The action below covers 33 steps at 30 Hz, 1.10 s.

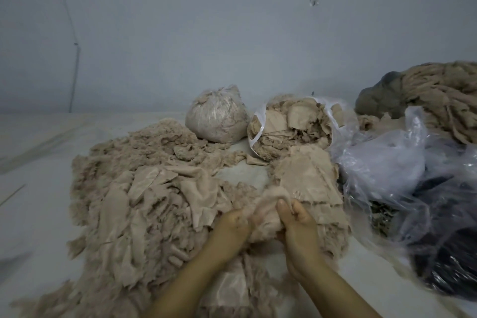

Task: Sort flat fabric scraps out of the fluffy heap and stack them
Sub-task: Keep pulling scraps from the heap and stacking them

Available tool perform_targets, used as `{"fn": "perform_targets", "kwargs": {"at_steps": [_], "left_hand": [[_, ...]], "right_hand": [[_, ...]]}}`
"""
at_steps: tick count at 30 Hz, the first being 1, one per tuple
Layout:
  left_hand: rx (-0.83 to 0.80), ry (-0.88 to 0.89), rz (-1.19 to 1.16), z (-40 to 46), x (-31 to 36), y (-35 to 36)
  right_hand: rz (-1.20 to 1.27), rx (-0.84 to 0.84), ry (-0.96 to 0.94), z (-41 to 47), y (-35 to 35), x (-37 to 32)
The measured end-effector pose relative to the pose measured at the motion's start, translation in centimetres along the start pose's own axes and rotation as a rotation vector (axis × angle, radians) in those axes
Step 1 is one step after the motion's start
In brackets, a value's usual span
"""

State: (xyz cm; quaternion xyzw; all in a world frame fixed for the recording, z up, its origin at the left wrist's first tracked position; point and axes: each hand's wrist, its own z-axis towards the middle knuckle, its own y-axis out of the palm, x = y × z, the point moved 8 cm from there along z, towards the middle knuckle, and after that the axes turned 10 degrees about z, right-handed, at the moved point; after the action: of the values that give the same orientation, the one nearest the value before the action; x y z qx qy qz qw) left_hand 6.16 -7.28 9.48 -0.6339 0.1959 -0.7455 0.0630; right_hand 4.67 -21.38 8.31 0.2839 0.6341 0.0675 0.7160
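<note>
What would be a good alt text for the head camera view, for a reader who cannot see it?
Two bare hands, left hand and right hand, grip one beige fabric scrap over a fluffy heap. To its right lies a stack of flat scraps; behind stand a tied bag and an open bag.

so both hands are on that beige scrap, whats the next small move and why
Probably carry the beige fabric scrap, gripped by the left hand and right hand, rightward onto the stack of flat beige pieces just beyond it; the fluffy beige heap lies left.
</note>
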Motion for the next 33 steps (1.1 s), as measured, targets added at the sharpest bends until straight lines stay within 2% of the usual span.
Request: {"fn": "perform_targets", "kwargs": {"at_steps": [3,6,9,12,15,22,24,27,29,31,33], "left_hand": [[0.157,-0.074,-0.113,-0.6,-1.9,-1.7],[0.216,-0.083,-0.167,-1.0,-2.6,-2.7],[0.113,-0.078,-0.211,-1.6,-2.7,-1.9],[-0.017,0.012,-0.078,-2.2,-2.1,-0.6],[0.054,0.021,-0.003,-2.2,-2.5,-0.9],[-0.034,0.008,0.061,-2.2,-3.4,-0.9],[-0.022,-0.005,0.114,-2.3,-4.4,-1.5],[-0.040,0.045,0.193,-2.2,-4.3,-1.7],[-0.010,0.085,0.231,-1.9,-3.7,-1.9],[0.089,0.160,0.354,-1.8,-2.9,-2.7],[0.183,0.269,0.512,-1.8,-1.8,-3.3]], "right_hand": [[0.080,0.126,-0.004,-0.3,-0.6,0.4],[0.084,0.144,-0.006,-0.1,-0.4,0.5],[0.160,0.089,0.113,-0.2,0.5,1.3],[0.206,0.057,0.143,0.0,1.2,1.5],[0.265,0.211,0.078,0.8,0.0,1.0],[0.188,0.395,-0.119,2.2,-2.6,-1.5],[-0.036,0.315,-0.242,3.9,-2.3,-4.8],[-0.435,0.124,-0.299,7.2,0.1,-8.1],[-0.765,0.163,-0.344,8.9,0.4,-9.9],[-1.140,0.217,-0.447,9.6,0.2,-10.4],[-1.294,0.116,-0.562,8.9,0.9,-8.4]]}}
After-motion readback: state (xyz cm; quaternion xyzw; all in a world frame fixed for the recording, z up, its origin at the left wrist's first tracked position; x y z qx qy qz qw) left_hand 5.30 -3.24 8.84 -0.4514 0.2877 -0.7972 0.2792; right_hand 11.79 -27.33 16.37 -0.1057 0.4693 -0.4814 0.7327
